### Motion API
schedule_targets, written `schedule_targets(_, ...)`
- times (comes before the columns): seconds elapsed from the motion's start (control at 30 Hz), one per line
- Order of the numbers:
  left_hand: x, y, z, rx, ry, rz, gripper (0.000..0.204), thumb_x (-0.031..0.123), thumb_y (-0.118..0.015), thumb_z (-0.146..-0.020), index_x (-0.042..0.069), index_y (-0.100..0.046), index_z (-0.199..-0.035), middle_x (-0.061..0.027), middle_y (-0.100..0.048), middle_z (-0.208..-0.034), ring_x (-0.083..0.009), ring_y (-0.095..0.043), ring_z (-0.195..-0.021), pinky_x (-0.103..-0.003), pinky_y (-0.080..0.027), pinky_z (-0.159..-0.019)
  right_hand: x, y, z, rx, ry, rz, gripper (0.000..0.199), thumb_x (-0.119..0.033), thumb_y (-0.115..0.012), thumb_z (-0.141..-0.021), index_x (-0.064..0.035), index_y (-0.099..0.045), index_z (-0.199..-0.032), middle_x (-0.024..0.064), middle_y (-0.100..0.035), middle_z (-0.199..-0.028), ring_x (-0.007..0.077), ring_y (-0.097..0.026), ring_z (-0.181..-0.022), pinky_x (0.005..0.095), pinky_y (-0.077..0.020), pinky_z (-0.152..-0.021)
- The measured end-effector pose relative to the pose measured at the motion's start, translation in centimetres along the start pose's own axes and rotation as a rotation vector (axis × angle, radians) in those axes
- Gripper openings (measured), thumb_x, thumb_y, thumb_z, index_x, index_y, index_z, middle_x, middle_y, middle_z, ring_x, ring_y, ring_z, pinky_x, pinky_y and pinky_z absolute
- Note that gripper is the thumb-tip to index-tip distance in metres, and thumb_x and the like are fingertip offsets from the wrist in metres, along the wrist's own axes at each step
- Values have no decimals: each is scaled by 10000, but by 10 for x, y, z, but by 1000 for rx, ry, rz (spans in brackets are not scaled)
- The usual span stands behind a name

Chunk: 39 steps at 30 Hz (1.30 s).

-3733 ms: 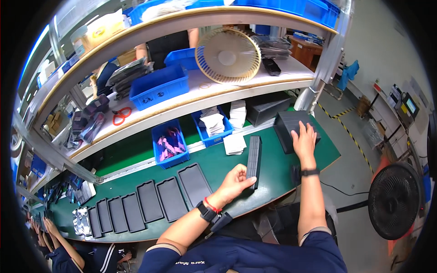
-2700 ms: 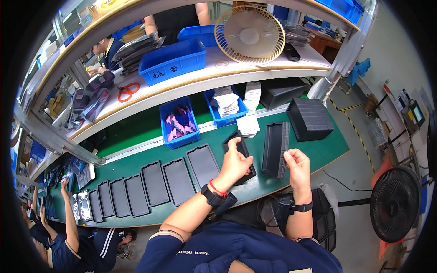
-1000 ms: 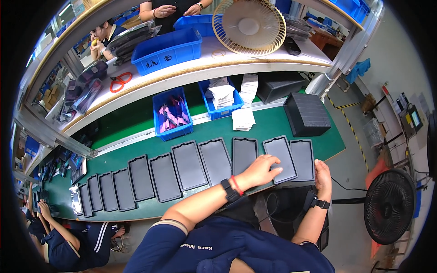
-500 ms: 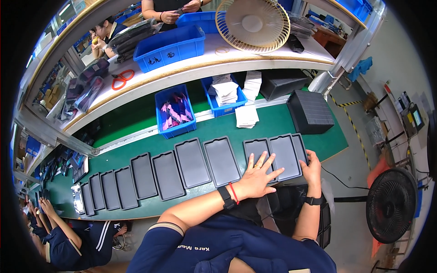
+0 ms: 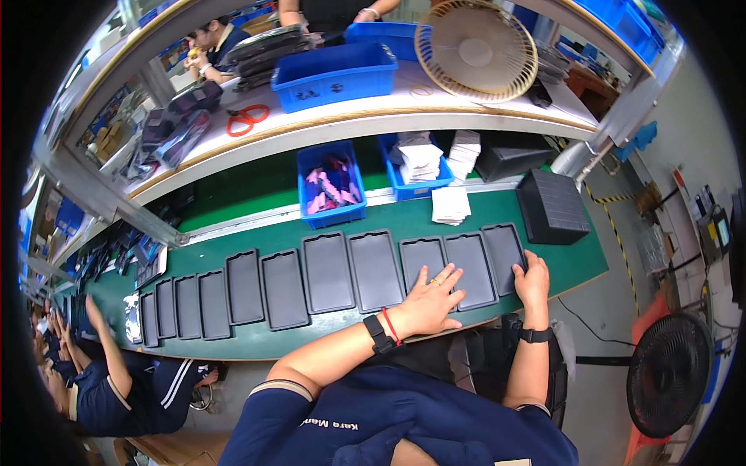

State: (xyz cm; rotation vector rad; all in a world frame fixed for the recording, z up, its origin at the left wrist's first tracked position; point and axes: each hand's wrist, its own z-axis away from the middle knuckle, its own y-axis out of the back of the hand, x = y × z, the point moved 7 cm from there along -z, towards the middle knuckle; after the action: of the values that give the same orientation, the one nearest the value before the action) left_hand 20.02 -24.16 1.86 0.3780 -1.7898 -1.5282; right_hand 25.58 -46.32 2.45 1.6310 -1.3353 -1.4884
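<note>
Several shallow black rectangular trays lie in a row along the green tabletop. My left hand (image 5: 429,301) rests with fingers spread over the lower parts of a black tray (image 5: 420,255) and the middle tray (image 5: 469,268) of the right-hand group. The lower right edge of the rightmost tray (image 5: 505,250) is in my right hand (image 5: 531,281), thumb at its rim and fingers around the side. These trays sit close side by side. My left palm hides the near end of the first one.
Behind the trays stand a blue bin (image 5: 332,186) of pink and dark pieces, another blue bin (image 5: 413,186) with white cards, and a white card stack (image 5: 451,206). A black stack (image 5: 550,208) stands at the right. A shelf (image 5: 373,124) spans above; another person (image 5: 116,380) works at left.
The rightmost tray, partly covered by its neighbour before, now lies out beside it with its face showing. My right hand stays at its edge; my left hand remains spread over the neighbouring trays.
</note>
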Motion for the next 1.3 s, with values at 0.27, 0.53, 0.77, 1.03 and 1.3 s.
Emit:
schedule_targets(0.27, -8, 47, 71, 297, -47, 220, 391, 261, -654, -794, 53, -563, -1112, -201, -431, -1299, -358, -381, -1248, -470, -355, -994, -197, 22, -9, -86, 453, -293, 382, -185, -691, -747, 23, -606, -1055, 186, -638, -935, 313, -616, -877, 383, -486, -767)
schedule_targets(0.53, -43, 86, 166, 512, 122, 319, 220, 196, -658, -795, 25, -631, -932, -148, -593, -1093, -305, -573, -996, -376, -465, -848, -318, -96, -63, -345, 294, -258, 338, -301, -712, -725, -7, -673, -888, 195, -659, -841, 336, -636, -834, 402, -493, -744)
schedule_targets(0.77, -89, 86, 216, 596, 234, 406, 153, 146, -663, -788, 24, -644, -878, -120, -643, -957, -282, -610, -894, -360, -477, -788, -315, -108, -82, -305, 313, -372, 181, -187, -722, -697, -22, -698, -770, 177, -661, -740, 289, -660, -724, 361, -507, -700)
schedule_targets(1.03, -96, 75, 230, 669, 156, 398, 161, 155, -651, -794, 15, -626, -871, -125, -633, -932, -299, -599, -880, -383, -481, -771, -354, -114, -72, -155, 491, 71, 237, -211, -637, -639, -7, -634, -761, 226, -630, -791, 403, -612, -799, 467, -490, -701)
schedule_targets(1.3, -85, 67, 231, 637, 172, 392, 167, 187, -625, -795, 28, -592, -835, -104, -584, -849, -303, -555, -854, -400, -449, -753, -337, -111, -64, -40, 458, 263, 261, -129, -682, -719, -6, -567, -917, 213, -642, -903, 384, -623, -871, 467, -503, -728)
